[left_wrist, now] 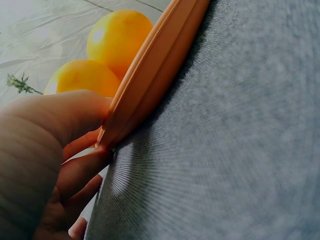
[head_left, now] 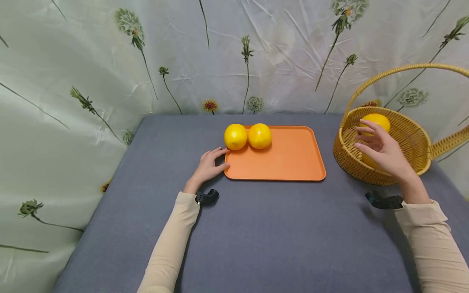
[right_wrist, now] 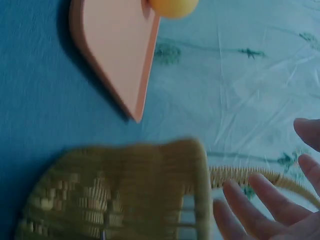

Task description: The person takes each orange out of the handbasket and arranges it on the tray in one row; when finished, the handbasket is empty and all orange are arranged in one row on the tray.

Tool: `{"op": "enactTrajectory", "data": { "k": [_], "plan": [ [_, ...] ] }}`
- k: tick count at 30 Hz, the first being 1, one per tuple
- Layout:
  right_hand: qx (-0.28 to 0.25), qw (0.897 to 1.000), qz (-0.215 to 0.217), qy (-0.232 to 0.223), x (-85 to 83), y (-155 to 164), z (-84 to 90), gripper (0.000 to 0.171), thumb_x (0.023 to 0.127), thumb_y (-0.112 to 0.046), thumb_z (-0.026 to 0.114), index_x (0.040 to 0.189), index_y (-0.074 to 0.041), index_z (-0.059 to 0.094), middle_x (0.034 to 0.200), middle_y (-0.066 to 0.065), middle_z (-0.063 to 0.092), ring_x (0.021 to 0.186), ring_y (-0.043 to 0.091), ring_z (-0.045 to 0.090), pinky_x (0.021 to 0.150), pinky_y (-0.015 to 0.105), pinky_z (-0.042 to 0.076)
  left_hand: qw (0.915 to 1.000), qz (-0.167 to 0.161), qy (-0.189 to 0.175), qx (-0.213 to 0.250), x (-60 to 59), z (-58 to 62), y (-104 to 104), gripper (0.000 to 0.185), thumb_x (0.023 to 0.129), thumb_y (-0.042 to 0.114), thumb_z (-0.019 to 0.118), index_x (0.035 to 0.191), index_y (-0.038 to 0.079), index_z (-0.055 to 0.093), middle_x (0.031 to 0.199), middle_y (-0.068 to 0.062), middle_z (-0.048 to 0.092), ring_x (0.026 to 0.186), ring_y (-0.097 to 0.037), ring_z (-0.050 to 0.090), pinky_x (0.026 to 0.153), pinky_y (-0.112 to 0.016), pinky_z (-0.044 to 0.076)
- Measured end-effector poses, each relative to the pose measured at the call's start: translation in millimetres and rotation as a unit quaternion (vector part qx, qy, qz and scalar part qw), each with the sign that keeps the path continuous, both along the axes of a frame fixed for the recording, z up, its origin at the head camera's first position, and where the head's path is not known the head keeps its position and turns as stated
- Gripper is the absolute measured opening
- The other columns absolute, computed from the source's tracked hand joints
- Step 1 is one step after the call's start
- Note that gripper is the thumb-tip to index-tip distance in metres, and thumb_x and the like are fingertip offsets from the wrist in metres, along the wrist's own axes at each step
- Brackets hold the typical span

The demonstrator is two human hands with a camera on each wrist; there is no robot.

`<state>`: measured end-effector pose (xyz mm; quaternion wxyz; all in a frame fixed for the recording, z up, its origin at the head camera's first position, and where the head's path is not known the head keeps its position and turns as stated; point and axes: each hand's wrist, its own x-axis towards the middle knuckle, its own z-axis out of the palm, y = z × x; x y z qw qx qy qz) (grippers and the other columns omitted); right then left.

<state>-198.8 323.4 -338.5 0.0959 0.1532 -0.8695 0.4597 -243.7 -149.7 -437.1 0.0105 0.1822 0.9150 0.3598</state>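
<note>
My left hand [head_left: 207, 166] rests at the left edge of an orange tray [head_left: 289, 156], thumb and fingertips touching its rim. In the left wrist view, the thumb lies along the tray's rim, with other fingers lower at the same end. Two round yellow-orange fruits, like oranges, sit side by side in the tray's far left corner: the left fruit [head_left: 235, 137] and the right fruit [head_left: 260, 136]. Over the wicker basket [head_left: 344, 158], my right hand [head_left: 388, 154] hovers with fingers spread, holding nothing. Beneath it, a fruit [head_left: 381, 120] and another fruit [head_left: 371, 162] lie in the basket, partly hidden by the hand.
The basket's tall handle [head_left: 399, 69] arches above its right side. A grey cloth [head_left: 275, 236] covers the table. Behind it hangs a pale curtain [head_left: 205, 73] with a dandelion print. Both wrists wear black bands.
</note>
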Motion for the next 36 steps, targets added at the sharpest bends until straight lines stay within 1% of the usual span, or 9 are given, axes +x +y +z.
{"op": "enactTrajectory", "data": {
  "k": [5,16,23,27,30,31,33,35,36],
  "plan": [
    [-0.004,0.999,-0.04,0.019,3.2,23,-1.5,0.063,0.088,0.002,0.057,0.144,-0.02,0.036,0.125,-0.027,0.043,0.108,-0.015,0.043,0.081,0.0,0.035,1.0,0.002,0.0,0.002,0.8,0.9,1,0.051,0.086,0.025,0.064,0.133,0.008,0.053,0.14,-0.012,0.051,0.14,-0.031,0.034,0.116,-0.054,0.015],
    [0.012,0.998,-0.065,-0.018,5.2,55,-14.1,0.067,0.089,-0.002,0.057,0.147,-0.024,0.03,0.121,-0.029,0.041,0.101,-0.019,0.042,0.077,0.0,0.033,0.9999,0.003,0.004,-0.009,3.1,1.7,-1,0.051,0.087,0.026,0.064,0.133,0.008,0.053,0.14,-0.013,0.051,0.139,-0.031,0.035,0.115,-0.055,0.016],
    [0.064,0.996,-0.024,-0.061,1.4,77,-12.3,0.073,0.09,-0.005,0.058,0.15,-0.027,0.022,0.121,-0.033,0.036,0.106,-0.022,0.036,0.076,-0.001,0.03,0.9999,0.003,0.005,-0.008,2.9,0.6,2,0.051,0.087,0.027,0.064,0.133,0.009,0.053,0.14,-0.012,0.051,0.14,-0.031,0.035,0.116,-0.055,0.015],
    [0.124,0.988,0.013,-0.086,-1.1,87,-12.3,0.079,0.089,-0.005,0.059,0.151,-0.028,0.017,0.132,-0.031,0.031,0.106,-0.028,0.028,0.081,-0.004,0.026,0.9999,0.003,0.005,-0.014,3.0,-0.4,1,0.051,0.087,0.027,0.064,0.133,0.009,0.053,0.14,-0.012,0.051,0.14,-0.031,0.035,0.115,-0.055,0.016],
    [0.178,0.979,0.037,-0.094,-4.2,90,-11.9,0.085,0.087,-0.006,0.063,0.151,-0.03,0.014,0.137,-0.034,0.027,0.103,-0.032,0.025,0.083,-0.006,0.022,0.9999,0.006,0.003,-0.011,2.7,-0.2,1,0.051,0.087,0.026,0.064,0.133,0.009,0.053,0.14,-0.012,0.051,0.14,-0.031,0.035,0.115,-0.054,0.015],
    [0.197,0.975,0.042,-0.096,-5.3,91,-11.3,0.086,0.086,-0.007,0.064,0.151,-0.03,0.014,0.135,-0.037,0.026,0.108,-0.03,0.025,0.09,-0.001,0.025,0.9999,0.007,0.002,-0.009,2.6,0.0,1,0.051,0.087,0.026,0.064,0.133,0.009,0.053,0.14,-0.012,0.052,0.14,-0.03,0.035,0.115,-0.054,0.015],
    [0.247,0.963,0.053,-0.094,-7.9,90,-9.6,0.09,0.083,-0.01,0.068,0.152,-0.029,0.013,0.146,-0.024,0.031,0.127,-0.013,0.033,0.099,0.019,0.033,0.9999,0.007,0.004,-0.007,2.5,0.7,1,0.051,0.086,0.026,0.064,0.133,0.008,0.053,0.14,-0.012,0.052,0.14,-0.031,0.035,0.115,-0.055,0.015],
    [0.297,0.949,0.06,-0.088,-10.3,89,-7.6,0.093,0.08,-0.013,0.071,0.152,-0.027,0.014,0.148,-0.006,0.038,0.13,0.017,0.044,0.094,0.036,0.038,1.0,0.006,0.002,-0.007,2.2,1.3,2,0.051,0.087,0.026,0.064,0.133,0.009,0.053,0.14,-0.011,0.052,0.14,-0.03,0.035,0.116,-0.054,0.015],
    [0.318,0.942,0.064,-0.082,-11.4,88,-6.6,0.093,0.079,-0.014,0.073,0.152,-0.025,0.016,0.147,0.003,0.042,0.123,0.03,0.048,0.089,0.037,0.037,1.0,0.004,0.001,-0.006,2.0,1.6,2,0.051,0.087,0.026,0.064,0.133,0.009,0.053,0.14,-0.011,0.051,0.14,-0.03,0.035,0.116,-0.054,0.015]
  ]
}}
